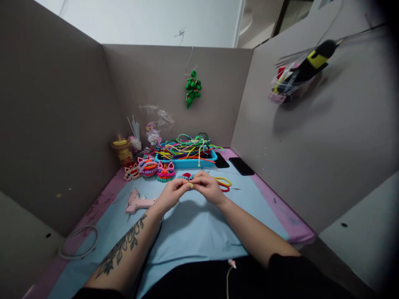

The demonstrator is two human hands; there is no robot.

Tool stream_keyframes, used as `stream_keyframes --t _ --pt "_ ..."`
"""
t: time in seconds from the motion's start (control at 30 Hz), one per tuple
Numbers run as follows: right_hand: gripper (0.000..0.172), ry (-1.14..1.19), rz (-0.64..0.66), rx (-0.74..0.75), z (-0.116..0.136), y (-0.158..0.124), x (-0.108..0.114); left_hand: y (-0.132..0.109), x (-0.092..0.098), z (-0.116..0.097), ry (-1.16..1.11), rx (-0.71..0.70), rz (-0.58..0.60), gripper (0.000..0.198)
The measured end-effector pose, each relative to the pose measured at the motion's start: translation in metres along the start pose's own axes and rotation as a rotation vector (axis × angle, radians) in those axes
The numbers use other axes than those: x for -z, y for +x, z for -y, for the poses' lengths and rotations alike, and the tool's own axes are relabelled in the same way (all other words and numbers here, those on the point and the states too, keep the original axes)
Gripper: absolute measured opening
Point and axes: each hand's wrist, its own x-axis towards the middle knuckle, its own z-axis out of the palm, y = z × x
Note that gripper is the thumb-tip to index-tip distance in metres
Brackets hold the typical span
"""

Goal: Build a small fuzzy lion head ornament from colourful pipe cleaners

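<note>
Both my hands meet over the middle of the light blue mat (193,224). My left hand (172,194) and my right hand (208,187) have their fingers pinched together on a small yellow-green pipe cleaner piece (190,185) held between them. Just behind my fingertips lies a small round red and blue fuzzy piece (187,176). Red and yellow pipe cleaner loops (223,183) lie right of my right hand. A pink glue gun (137,202) rests on the mat to the left of my left hand.
A blue tray (187,162) heaped with coloured pipe cleaners stands at the back. Three fuzzy animal faces (152,169) sit left of it, by a jar (123,150). Two black phones (240,166) lie at back right. Grey partition walls enclose the desk; a green ornament (193,88) hangs behind.
</note>
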Motion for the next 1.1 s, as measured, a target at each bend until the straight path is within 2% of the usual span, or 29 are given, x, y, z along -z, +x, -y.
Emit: stream_keyframes --t 0.13,0.33,0.47,0.6,0.9,1.1 --pt "0.018 -0.015 0.024 0.013 0.002 0.000 0.000 0.002 -0.001 0.005 0.030 0.014 -0.014 0.028" --pt "0.016 -0.079 0.065 -0.015 0.000 -0.004 0.000 0.000 -0.003 0.003 0.188 0.008 -0.146 0.023" --pt "0.018 -0.024 0.089 -0.105 -0.003 -0.008 -0.002 -0.002 -0.005 0.000 0.317 -0.064 -0.210 0.019" --pt "0.018 -0.026 0.077 -0.095 -0.005 -0.009 -0.003 -0.003 -0.006 0.003 0.386 -0.122 -0.233 0.018" --pt "0.016 -0.134 0.015 -0.005 -0.010 -0.009 -0.005 -0.002 -0.010 0.006 0.275 -0.053 -0.215 0.024" --pt "0.018 0.020 -0.024 -0.098 -0.005 -0.007 -0.006 0.001 -0.010 0.005 -0.018 0.050 -0.118 0.033"
